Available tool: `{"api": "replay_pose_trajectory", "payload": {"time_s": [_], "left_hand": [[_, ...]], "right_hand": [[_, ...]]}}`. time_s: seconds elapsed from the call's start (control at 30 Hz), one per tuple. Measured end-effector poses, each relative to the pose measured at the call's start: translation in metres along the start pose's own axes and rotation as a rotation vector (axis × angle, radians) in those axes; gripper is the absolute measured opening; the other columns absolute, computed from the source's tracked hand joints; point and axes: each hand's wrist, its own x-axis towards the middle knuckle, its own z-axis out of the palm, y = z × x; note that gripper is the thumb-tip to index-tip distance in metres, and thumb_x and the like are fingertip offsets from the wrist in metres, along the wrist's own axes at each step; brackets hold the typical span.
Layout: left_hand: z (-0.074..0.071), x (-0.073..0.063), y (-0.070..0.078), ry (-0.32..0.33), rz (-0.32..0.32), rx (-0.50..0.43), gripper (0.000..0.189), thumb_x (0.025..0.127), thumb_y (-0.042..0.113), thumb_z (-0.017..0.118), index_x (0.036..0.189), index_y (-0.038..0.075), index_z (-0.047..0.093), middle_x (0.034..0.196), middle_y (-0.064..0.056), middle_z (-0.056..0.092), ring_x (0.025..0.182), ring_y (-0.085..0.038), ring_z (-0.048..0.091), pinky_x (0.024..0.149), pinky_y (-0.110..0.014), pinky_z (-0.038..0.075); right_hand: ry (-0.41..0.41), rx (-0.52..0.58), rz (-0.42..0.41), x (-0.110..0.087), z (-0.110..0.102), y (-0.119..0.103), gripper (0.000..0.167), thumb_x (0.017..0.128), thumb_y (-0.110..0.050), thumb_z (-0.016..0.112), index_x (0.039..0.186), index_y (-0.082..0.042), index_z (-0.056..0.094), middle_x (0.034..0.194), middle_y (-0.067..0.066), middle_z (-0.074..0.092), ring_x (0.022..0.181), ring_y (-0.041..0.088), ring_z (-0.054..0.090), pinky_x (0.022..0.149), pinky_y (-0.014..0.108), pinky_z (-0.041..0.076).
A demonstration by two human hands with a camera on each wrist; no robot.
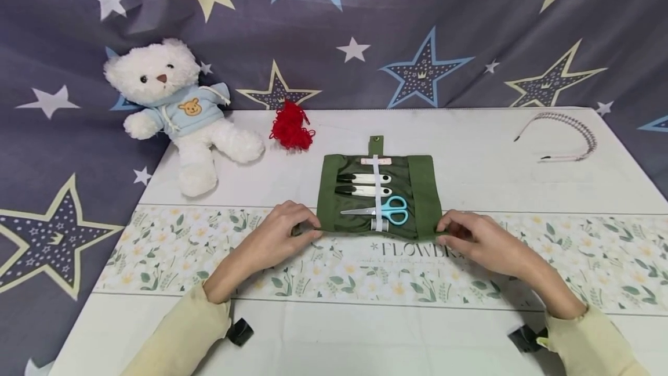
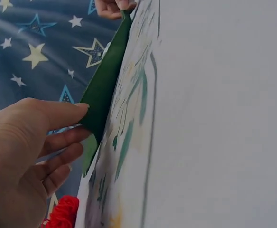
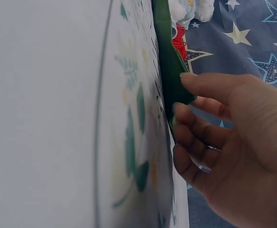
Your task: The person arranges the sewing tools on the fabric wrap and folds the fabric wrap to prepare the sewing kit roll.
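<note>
A green fabric sewing roll [image 1: 425, 190] lies unfolded on the table, its snap tab [image 1: 376, 145] pointing away from me. My left hand [image 1: 284, 231] pinches its near left corner between thumb and fingers. At the near right corner, my right hand [image 1: 477, 239] pinches the cloth the same way. Both wrist views show the near edge lifted off the table. Under a white elastic band [image 1: 378, 190] sit blue-handled scissors [image 1: 395, 210], two white-and-black tools [image 1: 365, 179], a small pale strip [image 1: 383, 161] and a small silvery round item [image 1: 383, 225].
A white teddy bear [image 1: 190, 112] in a blue hoodie sits at the back left. Beside it lies a bundle of red yarn [image 1: 292, 126]. A thin beaded headband [image 1: 587, 132] rests at the back right. A star-patterned curtain [image 1: 334, 28] hangs behind the white table [image 1: 334, 329].
</note>
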Motion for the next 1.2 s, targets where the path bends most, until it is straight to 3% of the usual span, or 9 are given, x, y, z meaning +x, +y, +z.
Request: {"api": "replay_pose_trajectory", "payload": {"time_s": [0.23, 0.4, 0.57, 0.73, 0.87, 1.2], "left_hand": [[0.001, -0.002, -0.004, 0.003, -0.009, -0.034, 0.003, 0.098, 0.013, 0.073, 0.099, 0.012, 0.076, 0.103, 0.003, 0.071, 0.099, -0.018, 0.061, 0.088, -0.041, 0.049], [0.002, -0.002, -0.007, 0.000, -0.027, -0.037, 0.005, 0.100, 0.016, 0.072, 0.102, 0.011, 0.074, 0.106, 0.002, 0.070, 0.104, -0.019, 0.062, 0.090, -0.042, 0.050], [0.003, -0.001, -0.009, -0.005, -0.063, -0.057, 0.005, 0.102, 0.015, 0.069, 0.106, 0.013, 0.072, 0.108, 0.001, 0.069, 0.102, -0.017, 0.062, 0.086, -0.041, 0.051], [0.004, 0.002, -0.010, 0.021, -0.097, -0.104, 0.005, 0.103, 0.016, 0.068, 0.104, 0.014, 0.072, 0.099, 0.005, 0.069, 0.081, -0.012, 0.058, 0.076, -0.036, 0.051], [0.003, 0.006, -0.010, 0.033, -0.126, -0.139, 0.006, 0.104, 0.015, 0.066, 0.104, 0.012, 0.071, 0.091, 0.006, 0.068, 0.074, -0.011, 0.055, 0.070, -0.033, 0.048], [0.001, 0.019, -0.015, 0.043, -0.130, -0.190, 0.009, 0.107, 0.013, 0.059, 0.108, 0.008, 0.066, 0.086, 0.001, 0.067, 0.074, -0.013, 0.059, 0.070, -0.033, 0.049]], "right_hand": [[0.114, -0.103, -0.111, 0.000, 0.002, 0.005, 0.011, 0.098, -0.006, 0.072, 0.104, -0.016, 0.071, 0.103, -0.005, 0.058, 0.085, 0.009, 0.053, 0.069, 0.028, 0.049], [0.143, -0.065, -0.152, 0.000, 0.003, 0.008, 0.011, 0.098, -0.003, 0.071, 0.102, -0.013, 0.071, 0.113, -0.001, 0.063, 0.094, 0.010, 0.060, 0.077, 0.027, 0.053], [0.140, -0.037, -0.100, 0.001, 0.001, 0.007, 0.013, 0.100, -0.003, 0.068, 0.109, -0.013, 0.070, 0.110, -0.003, 0.067, 0.092, 0.011, 0.064, 0.075, 0.030, 0.055], [0.142, -0.036, -0.049, 0.003, -0.001, 0.006, 0.010, 0.103, -0.006, 0.065, 0.110, -0.011, 0.071, 0.098, -0.004, 0.069, 0.080, 0.011, 0.063, 0.065, 0.029, 0.052], [0.174, -0.034, -0.070, 0.006, -0.002, 0.008, 0.009, 0.103, -0.004, 0.064, 0.106, -0.009, 0.071, 0.085, -0.005, 0.066, 0.069, 0.011, 0.059, 0.058, 0.028, 0.048], [0.225, -0.032, -0.111, 0.021, -0.006, 0.015, 0.008, 0.105, -0.002, 0.059, 0.103, -0.005, 0.066, 0.078, 0.001, 0.060, 0.059, 0.009, 0.047, 0.053, 0.028, 0.041]]}}
